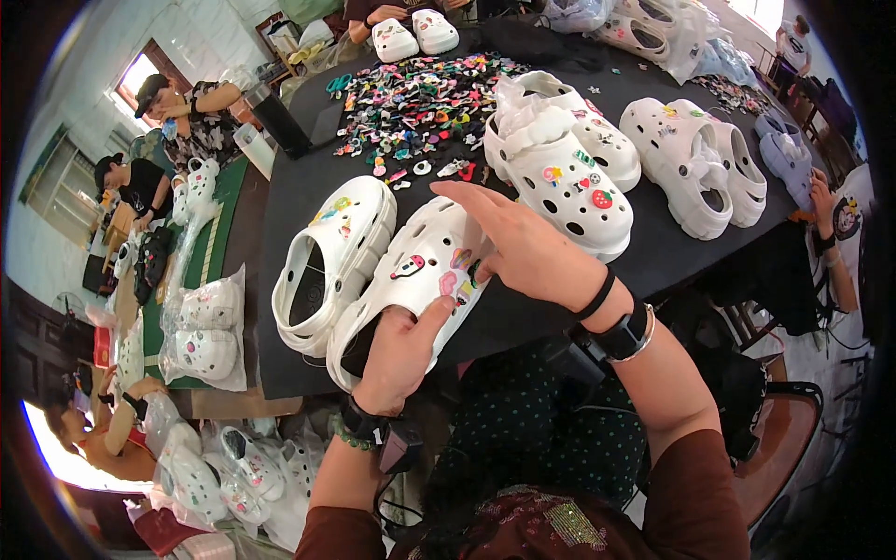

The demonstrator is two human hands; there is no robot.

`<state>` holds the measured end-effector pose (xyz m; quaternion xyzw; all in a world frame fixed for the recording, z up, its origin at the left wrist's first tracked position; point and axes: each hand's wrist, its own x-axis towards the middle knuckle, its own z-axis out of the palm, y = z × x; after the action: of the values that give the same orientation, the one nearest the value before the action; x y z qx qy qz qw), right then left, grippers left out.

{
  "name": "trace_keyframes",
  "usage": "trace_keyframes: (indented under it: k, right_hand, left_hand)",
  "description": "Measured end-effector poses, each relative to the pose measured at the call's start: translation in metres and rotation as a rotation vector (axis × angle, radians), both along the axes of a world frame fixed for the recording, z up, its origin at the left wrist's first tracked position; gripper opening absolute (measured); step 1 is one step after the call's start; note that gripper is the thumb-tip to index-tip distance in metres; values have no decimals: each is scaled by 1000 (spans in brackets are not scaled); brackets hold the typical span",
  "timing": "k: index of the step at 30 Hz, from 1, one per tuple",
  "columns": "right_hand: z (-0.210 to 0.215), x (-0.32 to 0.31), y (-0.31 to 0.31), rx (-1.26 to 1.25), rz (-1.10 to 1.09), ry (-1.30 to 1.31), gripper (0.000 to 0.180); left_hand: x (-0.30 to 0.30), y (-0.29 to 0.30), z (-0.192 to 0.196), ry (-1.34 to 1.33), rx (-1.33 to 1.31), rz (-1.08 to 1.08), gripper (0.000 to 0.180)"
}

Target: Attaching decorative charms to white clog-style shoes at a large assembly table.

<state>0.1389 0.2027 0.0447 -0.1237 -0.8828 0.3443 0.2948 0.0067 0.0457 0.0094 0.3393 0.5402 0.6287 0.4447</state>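
A white clog stands on the black table in front of me, with colourful shoe charms on its upper. My left hand is closed on it, the fingers inside the foot opening and the thumb outside near a pink charm. My right hand bends over the clog's right side. Its long fingers reach across the toe, and its thumb presses by the charms on that side; what lies under the thumb is partly hidden. Just left of this clog sits another white clog with charms on its toe.
A heap of loose charms covers the table's far middle, with teal scissors beside it. White clog pairs stand to the right. At left, bagged clogs lie on a green surface. Other people work around the tables.
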Motion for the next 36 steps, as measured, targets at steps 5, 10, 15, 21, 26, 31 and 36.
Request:
trace_keyframes:
  k: [5,10,15,21,26,31,36]
  right_hand:
    - [0,-5,7,-27,18,-135,92]
    - [0,-7,1,62,-48,-143,92]
    - [-19,-10,11,-21,-29,-85,90]
    - [-48,9,0,-344,-19,54,82]
    - [-76,23,-6,-401,-133,70,88]
    - [-81,26,-8,-329,-145,112,87]
    - [-82,28,-8,-290,-117,93,96]
  left_hand:
    - [0,-1,-5,57,-69,-17,34]
    - [1,-2,-1,128,-48,-23,34]
    - [-5,10,5,-6,36,-46,37]
    - [-1,11,14,-124,47,24,41]
    - [1,13,19,-104,65,19,43]
    - [1,6,31,-72,3,28,40]
    - [-18,-11,54,198,-269,11,35]
